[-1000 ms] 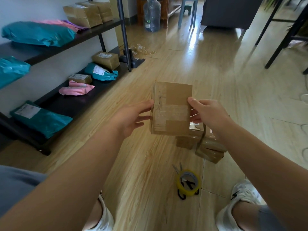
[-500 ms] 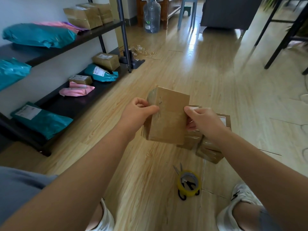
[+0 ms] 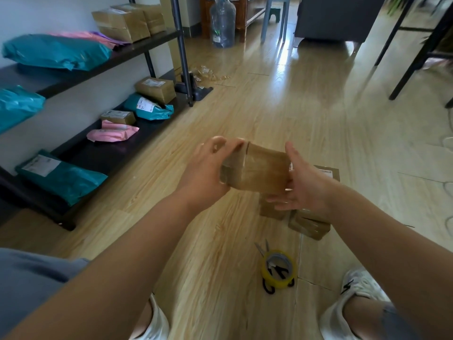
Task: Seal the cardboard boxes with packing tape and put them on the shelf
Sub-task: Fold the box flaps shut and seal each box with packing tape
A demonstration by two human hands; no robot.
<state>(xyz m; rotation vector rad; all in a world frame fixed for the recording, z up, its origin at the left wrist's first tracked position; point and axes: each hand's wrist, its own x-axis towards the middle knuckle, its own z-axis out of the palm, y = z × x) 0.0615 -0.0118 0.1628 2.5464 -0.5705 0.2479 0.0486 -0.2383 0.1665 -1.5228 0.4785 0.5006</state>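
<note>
I hold one box point(image 3: 259, 173). Shelf boxes point(image 3: 120, 23): four. Floor boxes point(image 3: 308, 227): three showing. Teal mailers point(image 3: 56, 51): four. Pink mailers point(image 3: 112, 133): two. One tape roll point(image 3: 269, 278), one scissors point(image 3: 260, 249).

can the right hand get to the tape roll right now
Probably yes: the tape roll lies on open floor near the right hand, which only presses flat against the box.

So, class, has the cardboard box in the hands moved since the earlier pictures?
Yes. The cardboard box has turned from upright onto its side, its top edge lower, nearer the tape roll.
</note>
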